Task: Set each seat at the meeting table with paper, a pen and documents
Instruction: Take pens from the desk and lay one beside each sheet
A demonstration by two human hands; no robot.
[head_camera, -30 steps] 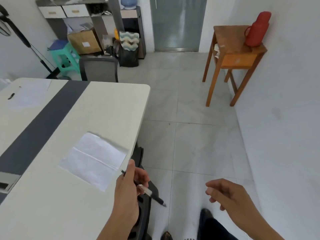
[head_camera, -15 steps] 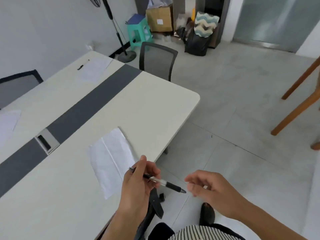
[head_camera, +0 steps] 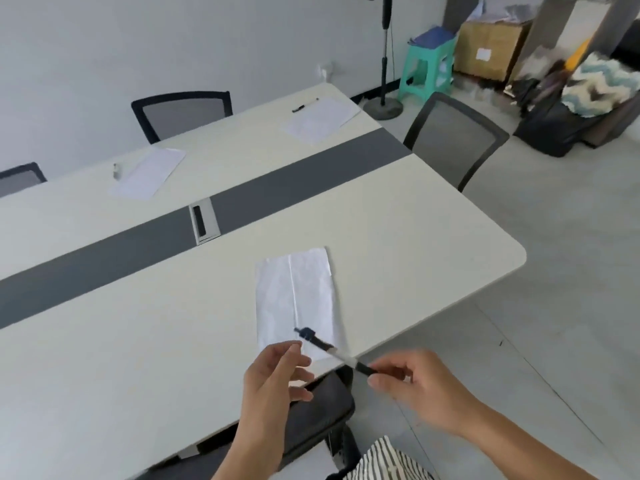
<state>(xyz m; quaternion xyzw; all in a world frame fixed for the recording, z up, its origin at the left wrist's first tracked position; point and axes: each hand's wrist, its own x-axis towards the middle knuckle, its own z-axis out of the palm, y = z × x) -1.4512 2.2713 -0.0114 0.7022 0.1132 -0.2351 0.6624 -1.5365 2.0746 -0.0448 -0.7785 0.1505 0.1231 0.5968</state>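
A black-and-clear pen (head_camera: 329,349) hangs over the near table edge, its tip end pinched by my right hand (head_camera: 415,389). My left hand (head_camera: 273,379) sits just left of the pen's clip end with loosely bent fingers that grip nothing. A folded white paper (head_camera: 294,296) lies on the white meeting table (head_camera: 138,341) right beyond the pen. Across the table lie two more sheets, the right paper (head_camera: 322,119) and the left paper (head_camera: 149,173), with a pen (head_camera: 304,105) beside the first and another pen (head_camera: 116,169) beside the second.
A dark strip with a cable box (head_camera: 203,220) runs down the table's middle. Mesh chairs stand at the table end (head_camera: 453,133) and far side (head_camera: 183,112); another chair (head_camera: 318,410) is under my hands. A green stool (head_camera: 427,64), fan stand (head_camera: 382,105) and cardboard box (head_camera: 491,50) crowd the back corner.
The view swung left over the table. The pen, earlier held in my left hand, is now pinched by my right hand, and my left fingers have let go.
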